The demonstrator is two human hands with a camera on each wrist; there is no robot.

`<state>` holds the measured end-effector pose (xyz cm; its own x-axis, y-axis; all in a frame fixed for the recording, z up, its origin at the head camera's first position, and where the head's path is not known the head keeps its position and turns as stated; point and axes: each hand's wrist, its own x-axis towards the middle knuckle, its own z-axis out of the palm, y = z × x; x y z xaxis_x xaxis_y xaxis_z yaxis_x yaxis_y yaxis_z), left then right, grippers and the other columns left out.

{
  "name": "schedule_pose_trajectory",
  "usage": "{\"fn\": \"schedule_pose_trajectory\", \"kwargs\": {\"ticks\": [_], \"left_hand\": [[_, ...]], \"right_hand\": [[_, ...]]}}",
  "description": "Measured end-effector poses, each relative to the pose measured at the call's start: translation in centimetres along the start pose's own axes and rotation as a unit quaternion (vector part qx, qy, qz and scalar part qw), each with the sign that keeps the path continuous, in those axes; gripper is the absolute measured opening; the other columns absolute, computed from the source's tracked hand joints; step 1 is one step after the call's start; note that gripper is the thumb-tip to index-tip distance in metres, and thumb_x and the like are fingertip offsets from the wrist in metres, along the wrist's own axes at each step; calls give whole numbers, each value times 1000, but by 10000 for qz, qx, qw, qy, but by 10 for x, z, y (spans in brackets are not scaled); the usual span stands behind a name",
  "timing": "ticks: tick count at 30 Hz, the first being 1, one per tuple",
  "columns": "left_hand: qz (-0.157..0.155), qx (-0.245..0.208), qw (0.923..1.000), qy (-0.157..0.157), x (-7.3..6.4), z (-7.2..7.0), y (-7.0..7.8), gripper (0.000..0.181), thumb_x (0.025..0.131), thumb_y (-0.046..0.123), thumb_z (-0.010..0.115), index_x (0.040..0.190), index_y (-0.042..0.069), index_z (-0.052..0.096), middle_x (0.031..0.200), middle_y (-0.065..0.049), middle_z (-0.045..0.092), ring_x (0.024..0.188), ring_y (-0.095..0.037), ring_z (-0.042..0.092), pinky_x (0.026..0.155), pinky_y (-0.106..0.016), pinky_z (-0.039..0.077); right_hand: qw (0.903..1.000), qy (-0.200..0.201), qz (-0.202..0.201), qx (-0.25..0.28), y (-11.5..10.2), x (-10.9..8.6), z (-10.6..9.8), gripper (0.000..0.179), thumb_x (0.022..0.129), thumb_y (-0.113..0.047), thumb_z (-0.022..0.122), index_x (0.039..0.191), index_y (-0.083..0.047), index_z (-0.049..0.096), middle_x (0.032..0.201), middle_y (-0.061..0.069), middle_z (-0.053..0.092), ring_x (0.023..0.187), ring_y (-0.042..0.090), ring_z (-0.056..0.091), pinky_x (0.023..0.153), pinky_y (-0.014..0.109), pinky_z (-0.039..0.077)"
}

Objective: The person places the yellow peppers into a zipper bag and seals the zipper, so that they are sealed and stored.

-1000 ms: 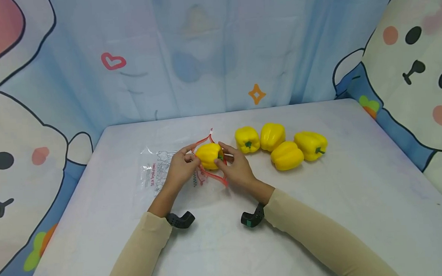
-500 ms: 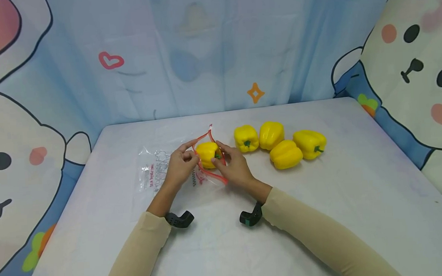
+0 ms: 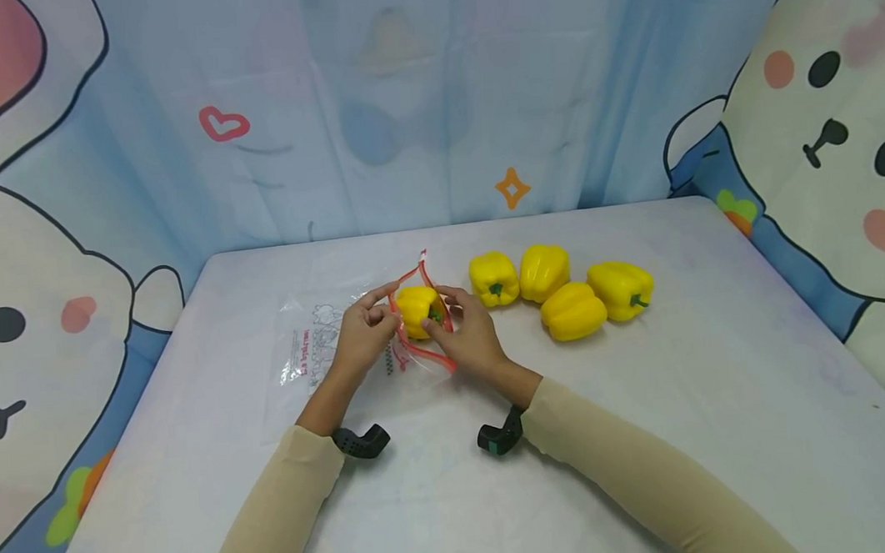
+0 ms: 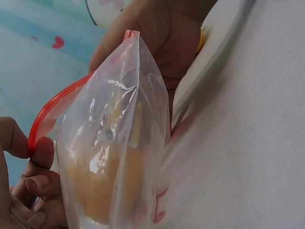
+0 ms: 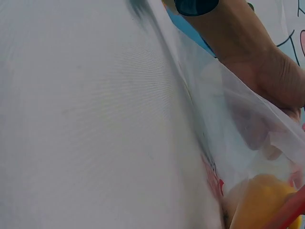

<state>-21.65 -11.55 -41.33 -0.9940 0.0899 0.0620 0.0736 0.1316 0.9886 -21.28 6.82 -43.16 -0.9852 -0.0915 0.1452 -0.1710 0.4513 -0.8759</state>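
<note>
A yellow bell pepper (image 3: 416, 310) lies in the mouth of a clear zip bag (image 3: 295, 338), its green stem turned toward my right hand. The bag's red zip strip (image 3: 433, 356) forms an opened loop around it. With thumb and forefinger, my left hand (image 3: 361, 335) pinches the strip at the left side of the mouth, plain in the left wrist view. My right hand (image 3: 474, 335) holds the pepper at its stem end, thumb on the near side and fingers on the far side. Through the plastic, the pepper (image 4: 107, 176) shows blurred in the left wrist view.
Right of the hands, several more yellow bell peppers (image 3: 574, 311) sit grouped on the white-covered table (image 3: 646, 433). Printed drawings and red lettering mark the flat part of the bag. A blue cartoon curtain (image 3: 406, 145) hangs behind the table.
The right thumb has shifted slightly left along the pepper, and the stem has turned a little. My left hand keeps its pinch on the strip. The other peppers stay put.
</note>
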Motion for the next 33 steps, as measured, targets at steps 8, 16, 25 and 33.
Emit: {"fn": "schedule_pose_trajectory", "kwargs": {"ticks": [8, 16, 25, 33], "left_hand": [[62, -470, 9986, -237, 0, -1, -3, 47, 92, 5, 54, 139, 11, 54, 60, 6, 48, 51, -9, 35, 49, -18, 33], [328, -692, 9957, -526, -1, -3, -6, 48, 93, 2, 52, 141, 6, 51, 60, 7, 47, 48, -7, 32, 48, -17, 32], [426, -863, 9926, -739, -1, -4, -7, 50, 91, 2, 50, 141, 7, 51, 62, 7, 51, 49, -8, 36, 49, -16, 35], [330, -764, 9936, -766, -1, -4, -7, 49, 93, 3, 51, 142, 8, 51, 62, 6, 50, 49, -9, 37, 49, -17, 35]], "right_hand": [[9996, -89, 74, -257, -2, 4, 0, 61, 92, -30, 67, 149, -25, 45, 139, 11, 50, 126, 28, 48, 109, 44, 43], [9979, -193, 183, -586, -8, 7, 3, 62, 93, -33, 66, 149, -30, 41, 141, 9, 53, 124, 27, 47, 107, 45, 44], [9947, -289, 199, -970, -17, 12, 4, 62, 93, -37, 65, 149, -28, 40, 141, 15, 54, 127, 29, 47, 107, 46, 44], [9972, -368, 421, -492, -22, 3, -14, 57, 97, -35, 57, 151, -29, 39, 151, 10, 41, 140, 30, 38, 114, 55, 33]]}}
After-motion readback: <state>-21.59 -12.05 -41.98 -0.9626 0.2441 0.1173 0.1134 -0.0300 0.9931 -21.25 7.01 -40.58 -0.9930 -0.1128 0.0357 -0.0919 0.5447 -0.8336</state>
